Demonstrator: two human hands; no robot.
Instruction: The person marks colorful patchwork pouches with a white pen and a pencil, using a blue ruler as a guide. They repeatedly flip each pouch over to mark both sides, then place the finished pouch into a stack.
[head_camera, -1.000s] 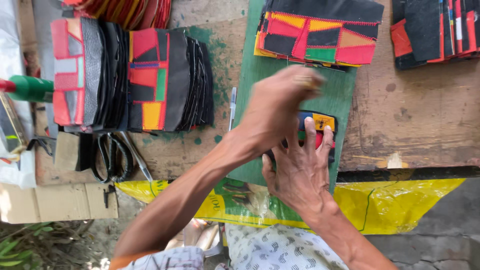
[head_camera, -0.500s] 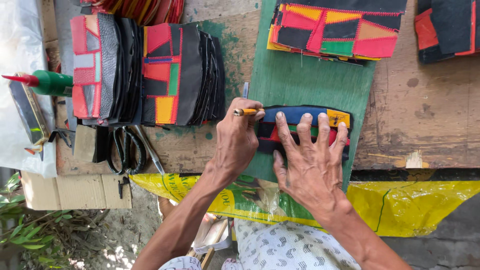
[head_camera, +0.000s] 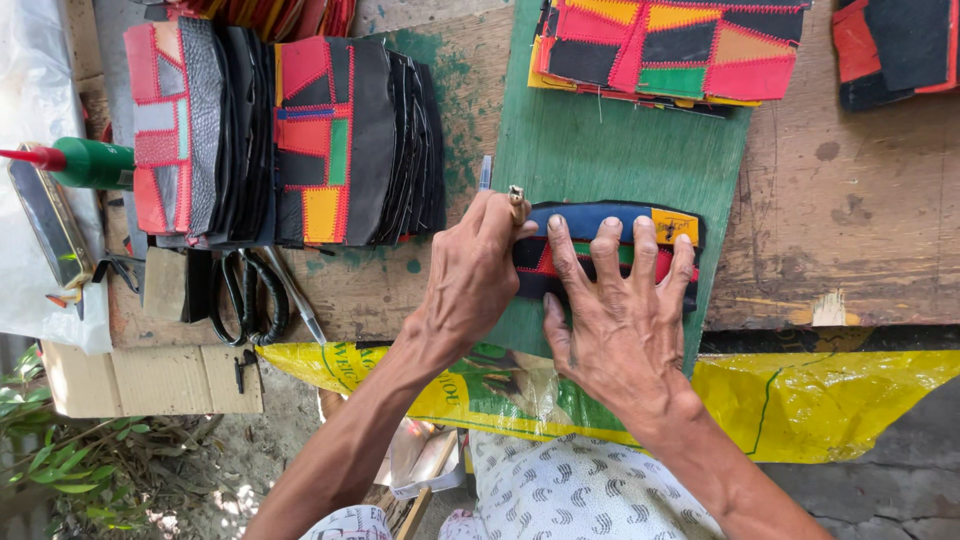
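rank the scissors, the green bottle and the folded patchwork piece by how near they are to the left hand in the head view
1. Folded patchwork piece: touching the left hand, just to its right on the green board.
2. Scissors: further left on the wooden table, below the stacked pieces.
3. Green bottle: farthest, at the table's left edge.

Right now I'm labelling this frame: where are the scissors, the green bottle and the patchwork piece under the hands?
scissors (head_camera: 245, 292), head view, on the black handles.
green bottle (head_camera: 92, 163), head view, on its body.
patchwork piece (head_camera: 672, 226), head view, on its yellow patch.
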